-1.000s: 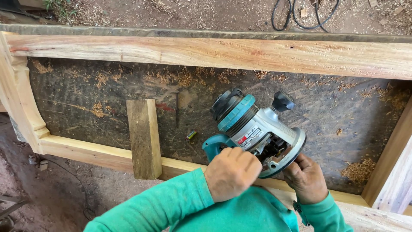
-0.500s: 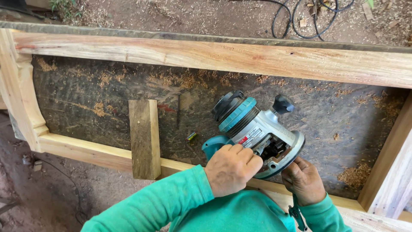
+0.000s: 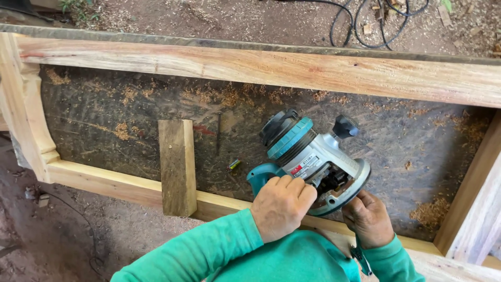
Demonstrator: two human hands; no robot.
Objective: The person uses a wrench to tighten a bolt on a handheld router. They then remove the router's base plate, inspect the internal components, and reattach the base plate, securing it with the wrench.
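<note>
Looking straight down here: the router (image 3: 313, 162), teal and silver with a black cap, sits tilted over just right of the middle of the frame, leaning on the near rail of a big wooden frame (image 3: 271, 68). The left hand (image 3: 282, 206) is wrapped around the teal handle on the router's lower left side, fingers curled over it. The right hand (image 3: 368, 219) is tucked under the base at the lower right, fingers pressed up against the round base plate, gripping its edge as far as I can see. Both sleeves are green. A short loose wood block (image 3: 177, 167) lies across the near rail, left of the router and well apart from it. Inside the frame is a dark board (image 3: 104, 120) dusted with sawdust, plus a small yellowish bit (image 3: 234, 165) lying just left of the router. Black cable (image 3: 365, 26) coils on the dirt at the upper right.
</note>
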